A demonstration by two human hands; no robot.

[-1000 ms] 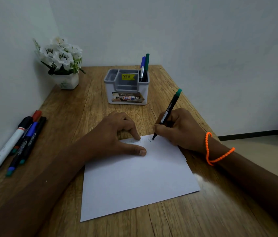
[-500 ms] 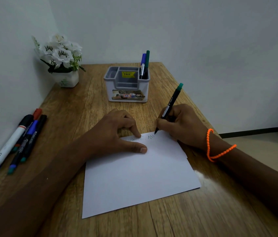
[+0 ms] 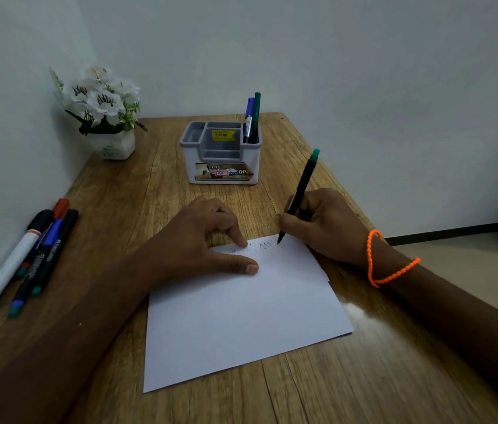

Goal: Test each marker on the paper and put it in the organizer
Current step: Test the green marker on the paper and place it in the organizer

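A: green marker [image 3: 299, 194] in right hand [image 3: 327, 224], grip clenched on the barrel, tip on paper [image 3: 241, 316] at its far edge. zigzag longer than a second ago, so it writes
B: left hand [image 3: 198, 243]?
A: flat on paper, grasping nothing, same spot. organizer [image 3: 221, 166] beyond paper, two markers in; untested markers [image 3: 27, 258] left of paper, unmoved

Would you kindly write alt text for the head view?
A right hand presses a black green-capped marker onto white paper that the left hand steadies on a wooden table; a grey plastic organizer stands behind.
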